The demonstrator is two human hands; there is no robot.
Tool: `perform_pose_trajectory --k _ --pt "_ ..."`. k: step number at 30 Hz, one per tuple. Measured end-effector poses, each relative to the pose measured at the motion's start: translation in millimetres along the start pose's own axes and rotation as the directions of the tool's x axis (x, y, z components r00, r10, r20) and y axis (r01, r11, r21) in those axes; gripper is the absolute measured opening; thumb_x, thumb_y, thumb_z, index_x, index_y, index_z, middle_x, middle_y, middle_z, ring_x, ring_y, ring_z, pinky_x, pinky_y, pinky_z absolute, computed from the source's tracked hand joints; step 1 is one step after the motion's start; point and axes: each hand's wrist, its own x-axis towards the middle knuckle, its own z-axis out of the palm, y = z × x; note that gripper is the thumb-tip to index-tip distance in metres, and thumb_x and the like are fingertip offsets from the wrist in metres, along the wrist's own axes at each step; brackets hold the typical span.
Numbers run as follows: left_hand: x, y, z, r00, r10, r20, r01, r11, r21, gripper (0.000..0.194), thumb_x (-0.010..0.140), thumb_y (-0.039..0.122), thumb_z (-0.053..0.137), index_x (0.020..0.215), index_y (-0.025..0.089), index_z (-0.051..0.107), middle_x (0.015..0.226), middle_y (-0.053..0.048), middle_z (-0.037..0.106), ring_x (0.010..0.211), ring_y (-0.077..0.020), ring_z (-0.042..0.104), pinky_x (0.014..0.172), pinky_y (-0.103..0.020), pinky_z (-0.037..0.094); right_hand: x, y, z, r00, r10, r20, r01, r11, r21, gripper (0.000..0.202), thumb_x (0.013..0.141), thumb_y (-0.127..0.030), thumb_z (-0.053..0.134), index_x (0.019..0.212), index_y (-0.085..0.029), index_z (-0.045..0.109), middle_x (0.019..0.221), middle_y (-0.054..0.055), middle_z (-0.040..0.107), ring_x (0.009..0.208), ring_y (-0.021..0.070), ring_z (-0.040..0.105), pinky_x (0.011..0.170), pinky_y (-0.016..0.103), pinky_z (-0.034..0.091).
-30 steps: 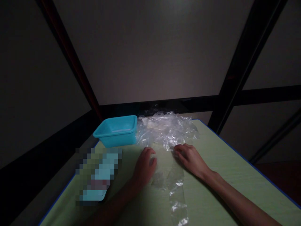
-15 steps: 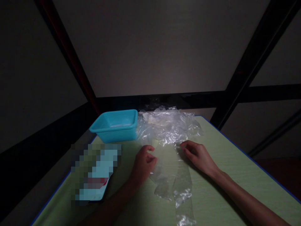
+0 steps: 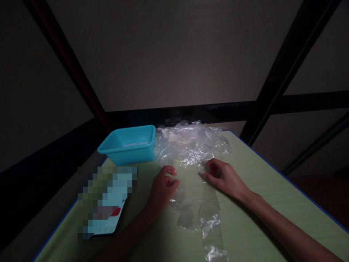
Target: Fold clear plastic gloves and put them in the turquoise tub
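Observation:
A thin clear plastic bag lies spread on the green table, with long strips running toward me. My left hand is at the bag's left edge, thumb and fingers curved and apart. At the other edge is my right hand, its thumb and index finger also apart, with the fingertips over the film. Whether either hand touches the film is hard to see. Just beyond my hands lies a crumpled heap of clear plastic bags.
A blue plastic basin stands at the back left, beside the heap. Nearer, on the left, lies a phone with a lit screen, partly blurred out. The green table has a blue edge and meets a wall panel behind.
My right thumb and index finger have spread wider and moved slightly left. My left hand has also shifted a little left. The whole view has shifted slightly.

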Motion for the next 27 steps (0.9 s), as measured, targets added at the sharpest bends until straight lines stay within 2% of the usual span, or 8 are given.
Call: perform_pose_trajectory --k 4,9,16,23,27 --pt "-1.1 3.5 1.1 1.000 -0.008 0.024 0.009 0.999 -0.038 0.023 0.059 0.018 0.056 0.080 0.019 0.047 0.078 0.004 0.056 0.039 -0.0038 0.049 0.039 -0.016 0.038 -1.9 -6.1 0.8 0.994 -0.073 0.087 0.084 0.987 -0.137 0.017 0.072 -0.031 0.060 0.079 -0.018 0.051 0.063 0.000 0.055 0.054 0.0145 0.050 0.050 0.025 0.034" --pt "-3.1 11.1 1.4 0.998 -0.025 0.052 0.030 0.995 -0.097 0.028 0.056 0.016 0.056 0.083 0.019 0.048 0.083 0.003 0.057 0.045 -0.0056 0.056 0.041 -0.016 0.041 -3.3 -5.4 2.6 0.985 -0.090 0.144 0.110 0.984 -0.140 0.017 0.071 -0.020 0.055 0.088 -0.017 0.051 0.060 -0.001 0.055 0.053 0.0143 0.050 0.051 0.024 0.034" --pt "-1.5 4.5 1.3 0.999 -0.047 0.013 0.048 0.994 -0.096 0.029 0.055 0.019 0.057 0.082 0.018 0.048 0.080 0.004 0.056 0.035 -0.0017 0.042 0.035 -0.016 0.040 -3.7 -3.3 1.8 0.981 -0.121 0.152 0.140 0.983 -0.118 0.026 0.068 -0.008 0.046 0.091 -0.016 0.054 0.063 0.000 0.058 0.055 0.0147 0.052 0.054 0.025 0.035" --pt "-3.4 9.1 0.8 0.999 -0.052 0.009 0.053 0.998 -0.044 0.028 0.057 0.020 0.056 0.084 0.019 0.048 0.085 0.004 0.055 0.033 -0.0001 0.041 0.028 -0.013 0.028 -2.9 3.1 0.3 0.989 -0.090 0.121 0.103 0.990 -0.099 0.034 0.067 -0.006 0.042 0.097 -0.015 0.053 0.059 -0.002 0.056 0.051 0.0145 0.050 0.050 0.024 0.032" --pt "-3.9 10.4 0.8 0.998 -0.059 0.015 0.060 0.998 -0.032 0.029 0.058 0.020 0.056 0.086 0.019 0.048 0.083 0.004 0.055 0.033 -0.0008 0.040 0.028 -0.013 0.026 -2.8 -0.9 1.0 0.990 -0.082 0.112 0.094 0.990 -0.107 0.023 0.074 -0.017 0.048 0.097 -0.016 0.053 0.062 -0.001 0.057 0.054 0.0149 0.051 0.051 0.025 0.033"
